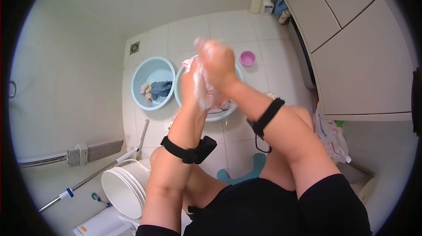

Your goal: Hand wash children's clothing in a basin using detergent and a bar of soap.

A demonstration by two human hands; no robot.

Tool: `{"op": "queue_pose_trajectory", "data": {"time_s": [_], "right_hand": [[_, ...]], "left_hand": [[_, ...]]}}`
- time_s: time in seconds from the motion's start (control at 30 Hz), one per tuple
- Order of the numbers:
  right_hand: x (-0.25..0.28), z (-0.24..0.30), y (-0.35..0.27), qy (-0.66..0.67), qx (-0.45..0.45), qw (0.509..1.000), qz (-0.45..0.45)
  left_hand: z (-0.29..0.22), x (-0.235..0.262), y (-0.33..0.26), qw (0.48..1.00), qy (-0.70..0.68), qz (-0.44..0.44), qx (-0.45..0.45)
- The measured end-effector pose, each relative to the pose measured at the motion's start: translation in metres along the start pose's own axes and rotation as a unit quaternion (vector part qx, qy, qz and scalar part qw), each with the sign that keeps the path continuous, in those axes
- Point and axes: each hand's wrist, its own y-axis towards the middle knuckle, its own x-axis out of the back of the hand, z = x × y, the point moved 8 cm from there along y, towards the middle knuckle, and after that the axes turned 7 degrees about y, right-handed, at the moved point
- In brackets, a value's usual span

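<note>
Over a light blue basin (178, 91), my two hands are close together on a wet, pale pink cloth (201, 92) with white suds on it. My right hand (217, 62) is closed in a fist on the upper part of the cloth and is blurred by motion. Just beside and below it, my left hand (189, 82) is closed round the cloth, its fingers mostly hidden. More pinkish fabric (220, 107) lies in the basin below. How far the hands are above the basin, I cannot tell.
A second blue basin (137, 97) at left holds dark blue clothing (161, 89) and lighter pieces. A small pink bowl (247, 58) sits right of the near basin. White buckets (121, 192) and a mop (94, 152) stand at lower left; pump bottles (256, 1) at the back; a cabinet (365, 60) at right.
</note>
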Motion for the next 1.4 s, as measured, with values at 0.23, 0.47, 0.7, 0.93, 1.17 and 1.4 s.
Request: {"op": "queue_pose_trajectory", "data": {"time_s": [0.23, 0.47, 0.7, 0.93, 1.17, 1.4], "right_hand": [[-0.006, 0.054, -0.028, 0.093, 0.015, 0.992, -0.081], [0.003, -0.02, -0.004, 0.041, -0.168, 0.984, -0.047], [0.002, 0.01, -0.002, -0.027, -0.023, 0.999, 0.032], [0.001, 0.074, -0.032, 0.084, 0.097, 0.992, -0.015], [0.017, -0.009, 0.003, -0.064, -0.116, 0.991, -0.013], [0.002, 0.019, -0.008, -0.065, 0.036, 0.996, 0.038]], "left_hand": [[-0.014, 0.044, 0.004, 0.995, 0.094, 0.01, -0.037], [0.004, -0.01, -0.009, 0.989, -0.085, -0.067, 0.102], [0.009, -0.001, -0.005, 0.993, -0.082, -0.026, 0.076], [-0.024, 0.014, 0.005, 0.973, 0.182, 0.128, -0.063], [0.012, -0.017, -0.003, 0.987, -0.119, -0.015, 0.104], [0.007, -0.005, -0.009, 0.995, -0.068, 0.016, 0.071]]}}
